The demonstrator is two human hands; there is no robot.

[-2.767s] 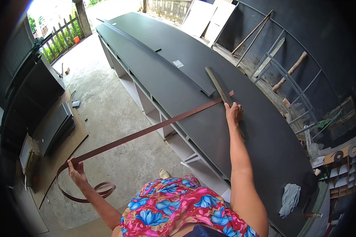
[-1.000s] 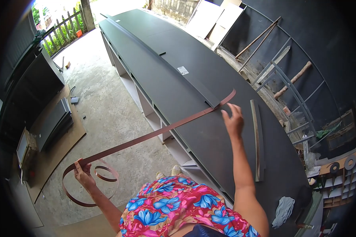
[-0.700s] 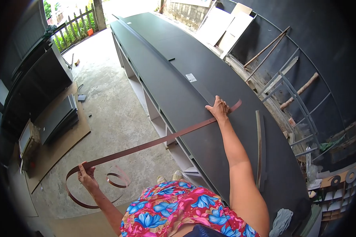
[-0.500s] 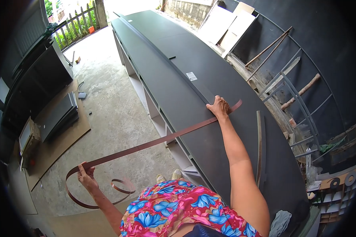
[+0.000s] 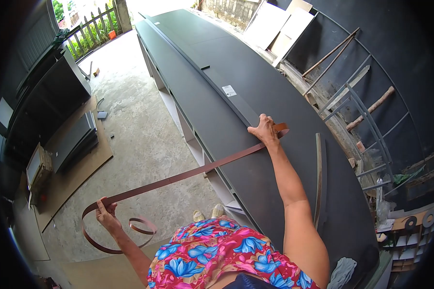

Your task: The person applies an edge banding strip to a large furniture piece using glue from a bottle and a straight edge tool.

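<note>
A long brown edge-banding strip [image 5: 178, 177] stretches from my left hand [image 5: 106, 215] up to my right hand [image 5: 264, 131]. My left hand grips the strip low over the floor, where its loose tail curls in a loop [image 5: 130, 231]. My right hand presses the strip's far end onto the end of a narrow dark panel [image 5: 226, 91] that lies on the long dark cabinet top [image 5: 255, 168]. A thin dark slat [image 5: 318, 178] lies on the top, to the right of my right arm.
The cabinet has open white compartments [image 5: 193, 139] along its side. Dark panels [image 5: 74, 142] are stacked on cardboard at the left. Pale boards [image 5: 279, 24] lean at the back. A metal frame [image 5: 361, 111] and wooden sticks stand at the right. A grey rag [image 5: 342, 272] lies near the cabinet's end.
My right hand left the slat, which now lies further right, and moved to the end of the narrow panel, pressing the strip there. The strip's loose tail has swung under my left hand.
</note>
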